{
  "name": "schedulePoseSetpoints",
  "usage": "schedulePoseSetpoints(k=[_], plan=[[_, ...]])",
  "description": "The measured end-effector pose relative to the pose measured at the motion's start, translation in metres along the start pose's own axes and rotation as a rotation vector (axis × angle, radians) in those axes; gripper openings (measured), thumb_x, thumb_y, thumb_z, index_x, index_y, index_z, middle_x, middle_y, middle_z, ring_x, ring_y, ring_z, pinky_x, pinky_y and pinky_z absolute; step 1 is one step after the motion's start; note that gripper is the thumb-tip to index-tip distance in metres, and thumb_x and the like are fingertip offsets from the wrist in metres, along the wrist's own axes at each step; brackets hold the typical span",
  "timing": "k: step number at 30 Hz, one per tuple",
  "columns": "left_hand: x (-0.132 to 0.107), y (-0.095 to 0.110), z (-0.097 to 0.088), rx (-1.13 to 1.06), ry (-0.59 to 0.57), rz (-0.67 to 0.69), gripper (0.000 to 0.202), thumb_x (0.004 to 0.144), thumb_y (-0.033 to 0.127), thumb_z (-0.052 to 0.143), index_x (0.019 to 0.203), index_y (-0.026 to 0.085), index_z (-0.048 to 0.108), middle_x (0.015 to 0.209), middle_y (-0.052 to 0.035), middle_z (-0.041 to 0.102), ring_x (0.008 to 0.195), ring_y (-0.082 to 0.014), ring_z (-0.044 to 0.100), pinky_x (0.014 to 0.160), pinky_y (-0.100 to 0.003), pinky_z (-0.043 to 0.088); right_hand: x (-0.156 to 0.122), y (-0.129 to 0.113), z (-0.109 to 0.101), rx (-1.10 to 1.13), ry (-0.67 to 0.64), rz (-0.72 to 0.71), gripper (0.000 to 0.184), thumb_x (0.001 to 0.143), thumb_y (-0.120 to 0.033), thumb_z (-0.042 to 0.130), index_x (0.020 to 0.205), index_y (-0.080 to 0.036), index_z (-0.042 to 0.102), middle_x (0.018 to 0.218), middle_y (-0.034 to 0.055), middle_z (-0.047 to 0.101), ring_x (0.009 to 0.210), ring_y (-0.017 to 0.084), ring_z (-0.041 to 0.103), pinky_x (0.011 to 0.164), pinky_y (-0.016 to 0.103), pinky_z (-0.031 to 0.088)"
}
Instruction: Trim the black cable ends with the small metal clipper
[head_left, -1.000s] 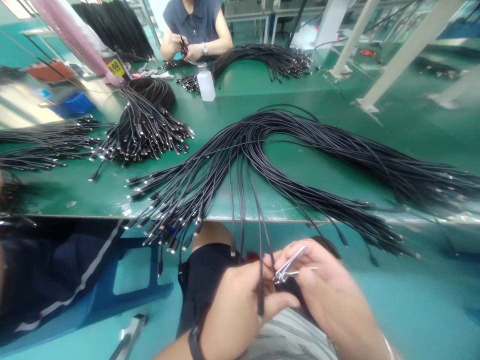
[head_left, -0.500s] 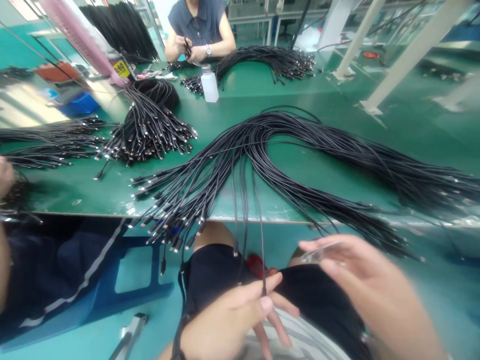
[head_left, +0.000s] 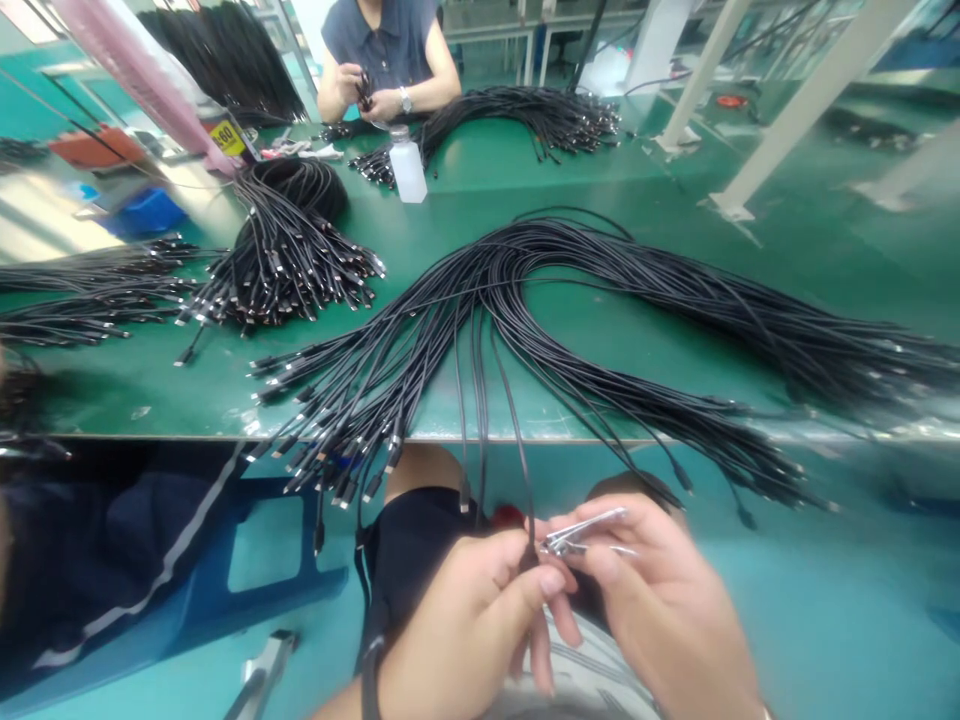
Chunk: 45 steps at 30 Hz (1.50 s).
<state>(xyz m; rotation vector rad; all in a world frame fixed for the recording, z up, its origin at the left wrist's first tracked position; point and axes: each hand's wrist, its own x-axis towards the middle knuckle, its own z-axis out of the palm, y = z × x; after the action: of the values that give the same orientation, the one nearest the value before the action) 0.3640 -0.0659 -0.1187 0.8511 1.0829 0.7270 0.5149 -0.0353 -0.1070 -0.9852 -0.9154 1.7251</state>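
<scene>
Over my lap, my left hand (head_left: 472, 615) pinches a black cable (head_left: 517, 425) close to its plug end, which the fingers mostly hide. The cable hangs down from a large bundle of black cables (head_left: 540, 245) on the table. My right hand (head_left: 667, 600) grips a silver nail clipper (head_left: 589, 530) with its lever raised. The clipper's jaws are right beside the cable at my left fingertips; whether they touch it I cannot tell. Several other cable ends dangle over the table edge in front of me.
On the green table (head_left: 202, 395) lie another cable bundle (head_left: 300, 240) at left and a white bottle (head_left: 407, 168) farther back. A co-worker (head_left: 386, 60) sits opposite, handling something dark. A blue stool (head_left: 262, 545) stands at lower left, beside another person's leg.
My right hand has moved left with the nail clipper, bringing its jaws up to the cable. My left hand has risen slightly and still pinches the cable.
</scene>
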Motion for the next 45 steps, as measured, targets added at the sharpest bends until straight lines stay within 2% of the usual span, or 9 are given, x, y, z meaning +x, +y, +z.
schedulePoseSetpoints(k=[9, 14, 19, 23, 27, 29, 32, 40, 45], plan=[[0.001, -0.004, 0.000, 0.015, 0.005, 0.005, 0.035, 0.096, 0.040, 0.051, 0.076, 0.014, 0.063, 0.061, -0.0011, 0.064, 0.043, -0.0072, 0.059, 0.039, -0.014, 0.037, 0.003, -0.002, 0.002, -0.085, 0.035, -0.008, 0.005, 0.085, -0.030, 0.073, 0.085, -0.027, 0.069, 0.074, -0.0042, 0.075, 0.051, 0.009, 0.069, 0.056, 0.015, 0.059], [0.002, -0.006, 0.002, -0.036, 0.004, 0.003, 0.026, 0.095, 0.037, 0.054, 0.085, 0.014, 0.060, 0.076, -0.0050, 0.072, 0.045, -0.0062, 0.060, 0.039, -0.013, 0.037, 0.001, 0.001, -0.003, -0.116, 0.108, 0.053, 0.013, 0.085, -0.034, 0.074, 0.083, -0.024, 0.065, 0.073, -0.0018, 0.075, 0.045, 0.010, 0.066, 0.051, 0.018, 0.058], [0.008, -0.009, 0.005, -0.232, 0.033, -0.025, 0.024, 0.091, 0.039, 0.061, 0.095, 0.019, 0.048, 0.086, -0.0060, 0.075, 0.047, -0.0093, 0.065, 0.037, -0.014, 0.040, -0.004, 0.004, -0.009, -0.067, 0.092, 0.026, 0.012, 0.087, -0.035, 0.072, 0.091, -0.025, 0.066, 0.085, 0.0029, 0.077, 0.070, 0.017, 0.074, 0.062, 0.022, 0.061], [0.011, -0.012, 0.005, -0.299, 0.200, -0.052, 0.041, 0.078, 0.039, 0.076, 0.076, 0.021, 0.038, 0.076, -0.0072, 0.075, 0.054, -0.0160, 0.070, 0.040, -0.017, 0.045, 0.000, 0.007, -0.012, -0.049, 0.121, -0.006, 0.014, 0.087, -0.035, 0.072, 0.094, -0.025, 0.066, 0.093, 0.0057, 0.077, 0.088, 0.022, 0.074, 0.075, 0.030, 0.061], [0.005, -0.006, 0.003, -0.244, 0.293, -0.036, 0.032, 0.074, 0.031, 0.078, 0.071, 0.017, 0.050, 0.083, -0.0127, 0.078, 0.063, -0.0180, 0.073, 0.047, -0.018, 0.048, 0.005, 0.009, -0.011, -0.090, 0.136, 0.094, 0.017, 0.086, -0.038, 0.072, 0.094, -0.024, 0.065, 0.095, 0.0062, 0.077, 0.089, 0.022, 0.073, 0.075, 0.030, 0.060], [0.001, -0.002, 0.003, -0.203, 0.259, -0.004, 0.021, 0.079, 0.030, 0.073, 0.077, 0.013, 0.061, 0.091, -0.0143, 0.078, 0.065, -0.0177, 0.073, 0.050, -0.019, 0.050, 0.006, 0.009, -0.009, -0.056, 0.093, 0.145, 0.019, 0.086, -0.039, 0.072, 0.093, -0.024, 0.064, 0.093, 0.0062, 0.077, 0.083, 0.021, 0.074, 0.071, 0.030, 0.060], [-0.002, 0.002, 0.003, -0.141, 0.206, 0.044, 0.021, 0.088, 0.031, 0.064, 0.087, 0.011, 0.071, 0.093, -0.0145, 0.077, 0.064, -0.0166, 0.072, 0.052, -0.021, 0.052, 0.007, 0.010, -0.007, 0.019, 0.049, 0.153, 0.020, 0.086, -0.039, 0.072, 0.095, -0.024, 0.062, 0.088, 0.0054, 0.076, 0.076, 0.020, 0.073, 0.067, 0.031, 0.059], [0.000, -0.005, 0.003, -0.107, 0.170, 0.082, 0.023, 0.092, 0.031, 0.059, 0.093, 0.013, 0.073, 0.096, -0.0131, 0.076, 0.066, -0.0167, 0.071, 0.055, -0.022, 0.054, 0.005, 0.012, -0.010, 0.064, 0.065, 0.166, 0.019, 0.087, -0.037, 0.071, 0.095, -0.023, 0.061, 0.088, 0.0063, 0.077, 0.077, 0.020, 0.072, 0.069, 0.032, 0.059], [0.000, -0.004, 0.004, -0.109, 0.165, 0.069, 0.024, 0.093, 0.031, 0.058, 0.093, 0.013, 0.073, 0.093, -0.0122, 0.076, 0.064, -0.0160, 0.070, 0.055, -0.022, 0.054, 0.004, 0.010, -0.011, -0.069, 0.131, 0.153, 0.021, 0.085, -0.040, 0.073, 0.090, -0.023, 0.062, 0.082, 0.0055, 0.076, 0.073, 0.020, 0.073, 0.066, 0.029, 0.059]])
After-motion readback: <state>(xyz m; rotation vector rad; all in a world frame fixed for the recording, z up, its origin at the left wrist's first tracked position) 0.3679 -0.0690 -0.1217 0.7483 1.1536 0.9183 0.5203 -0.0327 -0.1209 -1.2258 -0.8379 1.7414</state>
